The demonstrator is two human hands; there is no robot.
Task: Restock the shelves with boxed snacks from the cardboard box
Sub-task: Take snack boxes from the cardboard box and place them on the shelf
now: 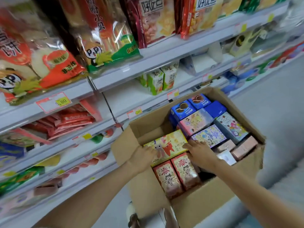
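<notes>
A: Where's the stock relative to the rack?
B: shelves (148, 63) run along the person's left and up. cardboard box (148, 127) sits open-topped just beside them, to the right, flaps up.
A: Contents?
B: Mostly full on the far and right side: blue boxes (182, 109) at the far end, pastel boxes (209, 134) in the middle, small pink ones near the right wall, two red boxes (179, 173) standing at the near side. There's a bare gap at the far-left corner.
A: Target?
B: yellow box (169, 143), lying flat on top, left half of the carton. Long axis runs left-right across the carton, so it's broadside to the person.
A: Hands?
B: Apart, one at each end. left hand (144, 155) lies over the left end, thumb hidden, so I can't tell if it wraps. right hand (199, 152) has fingers splayed and fairly straight against the right end. Both equally near.
A: Next move?
B: My guess is lift, then swing left toward a shelf. The level holding the green cartons (158, 81) has bare room beside them.
</notes>
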